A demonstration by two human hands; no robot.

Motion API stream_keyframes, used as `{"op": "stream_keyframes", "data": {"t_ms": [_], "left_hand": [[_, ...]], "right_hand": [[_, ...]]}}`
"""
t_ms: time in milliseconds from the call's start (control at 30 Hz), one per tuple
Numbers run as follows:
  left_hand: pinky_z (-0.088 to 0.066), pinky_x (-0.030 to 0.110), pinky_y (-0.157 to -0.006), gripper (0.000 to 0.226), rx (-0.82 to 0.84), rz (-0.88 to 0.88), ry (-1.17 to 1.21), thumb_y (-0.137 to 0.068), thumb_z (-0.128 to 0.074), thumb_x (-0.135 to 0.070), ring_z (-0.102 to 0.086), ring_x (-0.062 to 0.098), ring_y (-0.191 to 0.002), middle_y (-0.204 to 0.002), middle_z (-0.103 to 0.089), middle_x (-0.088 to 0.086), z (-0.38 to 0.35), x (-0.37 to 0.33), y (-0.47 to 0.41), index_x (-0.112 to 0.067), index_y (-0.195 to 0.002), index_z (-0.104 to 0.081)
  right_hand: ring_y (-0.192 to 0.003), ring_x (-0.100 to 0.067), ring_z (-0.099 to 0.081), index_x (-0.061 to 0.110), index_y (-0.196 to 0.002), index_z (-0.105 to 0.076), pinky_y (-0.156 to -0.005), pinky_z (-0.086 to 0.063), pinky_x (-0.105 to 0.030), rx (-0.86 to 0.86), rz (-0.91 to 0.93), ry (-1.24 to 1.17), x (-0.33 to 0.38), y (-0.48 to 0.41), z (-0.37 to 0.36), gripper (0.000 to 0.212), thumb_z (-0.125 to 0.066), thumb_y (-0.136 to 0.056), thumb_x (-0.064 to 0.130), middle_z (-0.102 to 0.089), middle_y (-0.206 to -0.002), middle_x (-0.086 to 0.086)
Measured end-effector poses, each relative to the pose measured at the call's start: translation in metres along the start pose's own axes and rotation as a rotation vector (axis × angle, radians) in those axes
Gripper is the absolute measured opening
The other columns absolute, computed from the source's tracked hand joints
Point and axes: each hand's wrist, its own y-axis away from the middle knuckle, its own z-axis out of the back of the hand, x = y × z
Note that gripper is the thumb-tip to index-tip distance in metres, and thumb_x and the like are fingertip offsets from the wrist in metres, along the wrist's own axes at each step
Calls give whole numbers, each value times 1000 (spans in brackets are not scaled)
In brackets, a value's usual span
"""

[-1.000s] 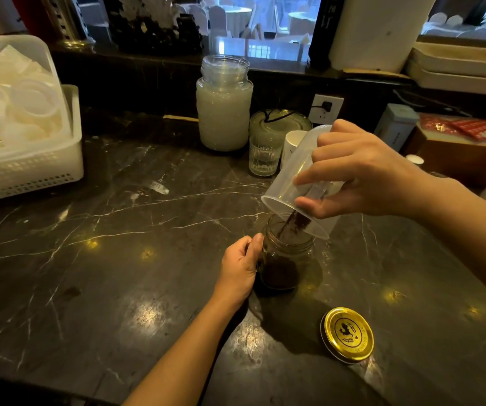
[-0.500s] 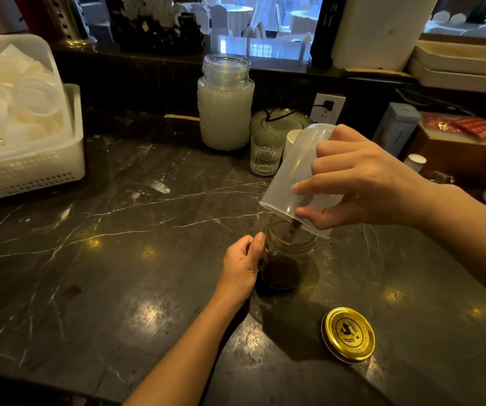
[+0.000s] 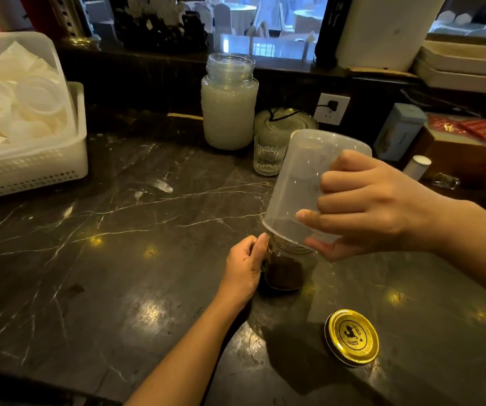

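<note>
A small glass jar [image 3: 285,272] with dark brown powder in its lower half stands on the black marble counter [image 3: 124,259]. My left hand [image 3: 244,266] grips the jar's left side. My right hand [image 3: 373,205] holds a clear plastic cup [image 3: 297,186] turned almost upside down, its rim over the jar's mouth. The cup looks empty. A gold jar lid [image 3: 352,336] lies flat on the counter to the front right of the jar.
A tall jar of white liquid [image 3: 228,112] and a ribbed drinking glass [image 3: 266,155] stand behind. A white basket of plastic lids [image 3: 30,168] fills the left. A blue tin [image 3: 398,127], a small white bottle [image 3: 416,167] and a wooden box with red packets [image 3: 470,159] sit at the right.
The cup has tipped further, from a slant to nearly upside down. The stream of brown powder into the jar has stopped. My left hand has stayed on the jar.
</note>
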Motion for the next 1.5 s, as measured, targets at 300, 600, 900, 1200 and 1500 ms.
{"op": "stream_keyframes", "data": {"t_ms": [300, 600, 900, 1200, 1500], "left_hand": [[-37, 41, -61, 78, 22, -2, -11, -77, -45, -68, -44, 22, -64, -69, -48, 13, 1, -3, -1, 10, -77, -50], [-36, 35, -58, 62, 34, 34, -26, -77, -46, -67, -42, 14, -60, -64, -46, 4, 1, -4, 0, -7, -68, -51], [-35, 19, -52, 49, 10, 1, -69, -87, -49, -59, -40, 7, -55, -57, -42, -4, 1, 1, -2, -20, -58, -45], [-44, 43, -68, 76, 27, 50, 19, -78, -47, -63, -52, 24, -72, -76, -59, 26, 0, -1, -3, 12, -82, -54], [-45, 64, -83, 79, -2, 104, 64, -77, -51, -63, -56, 31, -80, -94, -58, 42, -1, -13, 0, 14, -91, -56]], "right_hand": [[-72, -20, -45, 3, -83, -67, -70, -37, -34, 15, 0, 17, 5, 0, 1, 19, -60, -85, 21, -62, -63, -7], [-72, -19, -41, 3, -84, -67, -69, -36, -33, -27, -37, 31, 11, 1, 1, 20, -62, -83, 22, -61, -62, -6], [-55, -25, -53, 1, -83, -69, -63, -37, -37, -226, -415, -117, 12, 21, 0, 24, -64, -80, 25, -60, -54, -11], [-80, -11, -60, 21, -91, -66, -64, -49, -21, -733, -1390, -635, 44, 63, -29, 22, -57, -82, 38, -66, -84, 3], [-57, -1, -50, 24, -63, -56, -51, -43, -18, -1202, -1859, -811, 62, 100, -71, 24, -58, -86, 29, -52, -65, 5]]}}
